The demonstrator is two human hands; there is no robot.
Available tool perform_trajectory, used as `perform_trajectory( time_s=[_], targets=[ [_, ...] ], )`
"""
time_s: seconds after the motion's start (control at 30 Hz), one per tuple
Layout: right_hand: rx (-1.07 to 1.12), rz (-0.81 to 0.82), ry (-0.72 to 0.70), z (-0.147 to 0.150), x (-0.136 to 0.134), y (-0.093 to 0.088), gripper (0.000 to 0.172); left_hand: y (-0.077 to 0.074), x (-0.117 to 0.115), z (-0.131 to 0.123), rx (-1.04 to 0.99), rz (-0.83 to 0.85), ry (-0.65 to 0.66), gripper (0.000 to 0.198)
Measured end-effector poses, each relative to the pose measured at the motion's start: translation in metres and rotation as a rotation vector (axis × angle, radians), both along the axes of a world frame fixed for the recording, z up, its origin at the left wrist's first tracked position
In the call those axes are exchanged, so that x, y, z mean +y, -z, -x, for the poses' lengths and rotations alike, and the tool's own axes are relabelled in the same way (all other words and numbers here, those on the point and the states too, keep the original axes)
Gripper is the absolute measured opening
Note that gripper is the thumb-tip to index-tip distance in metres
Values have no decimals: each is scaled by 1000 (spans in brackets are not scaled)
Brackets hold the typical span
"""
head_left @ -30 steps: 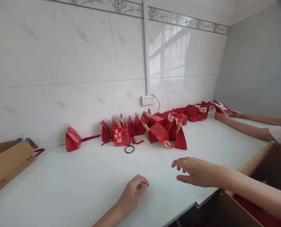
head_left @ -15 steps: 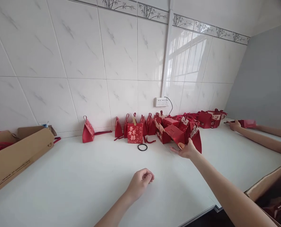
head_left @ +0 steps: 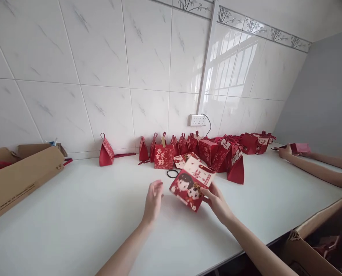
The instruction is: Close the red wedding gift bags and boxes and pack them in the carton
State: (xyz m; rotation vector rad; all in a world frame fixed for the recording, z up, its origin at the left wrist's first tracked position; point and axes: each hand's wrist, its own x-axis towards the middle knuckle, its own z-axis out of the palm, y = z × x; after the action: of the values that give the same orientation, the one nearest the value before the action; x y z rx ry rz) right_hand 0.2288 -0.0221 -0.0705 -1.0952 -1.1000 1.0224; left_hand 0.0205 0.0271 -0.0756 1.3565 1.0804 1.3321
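Observation:
My right hand [head_left: 218, 201] grips a red and cream gift box [head_left: 189, 186] by its right side and holds it tilted above the table. Cartoon figures are printed on the face turned toward me. My left hand [head_left: 153, 201] is raised just left of that box, open, its fingers loosely bent and holding nothing. Behind the held box, a black ring [head_left: 172, 174] lies on the white table [head_left: 81, 214]. Another red and cream box [head_left: 181, 160] lies there too, partly hidden by the held one. A red box with white characters [head_left: 163, 157] stands beyond the ring.
Several red boxes [head_left: 235, 166] crowd along the tiled wall to the right, and one pointed red box [head_left: 106, 153] stands apart at left. A cardboard box [head_left: 24, 184] sits at the far left, another [head_left: 311, 253] below the right table edge. Another person's hands [head_left: 286, 151] work at far right.
My right hand has taken the gift box from the group and brought it toward me. My left hand has lifted, moved left and away from me, and its fingers have loosened.

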Motion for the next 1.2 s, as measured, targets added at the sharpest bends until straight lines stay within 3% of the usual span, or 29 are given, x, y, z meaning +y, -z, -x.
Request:
perform_trajectory(
  time_s=[0.07,0.13,0.27,0.37,0.47,0.7,1.0,1.2],
  targets=[
    [-129,-109,-191,16,1,-7,43,-7,6,11,-14,-86,-27,51],
    [-269,-160,-343,32,8,-14,39,-17,8,22,-4,-157,44,51],
    [-413,-208,-478,58,25,-20,39,-32,3,33,61,-183,71,39],
    [-340,-293,-364,66,35,-24,42,-33,2,33,104,-223,13,35],
    [-334,-368,-208,65,42,-36,29,-30,3,32,126,-223,32,35],
    [-499,-423,-190,76,51,-72,24,-24,2,28,89,-157,60,33],
    [-414,-371,-261,79,41,-55,17,-31,-5,25,91,-157,72,27],
    [-283,-342,-271,76,38,-56,18,-33,-10,21,102,-168,81,27]
  ],
)
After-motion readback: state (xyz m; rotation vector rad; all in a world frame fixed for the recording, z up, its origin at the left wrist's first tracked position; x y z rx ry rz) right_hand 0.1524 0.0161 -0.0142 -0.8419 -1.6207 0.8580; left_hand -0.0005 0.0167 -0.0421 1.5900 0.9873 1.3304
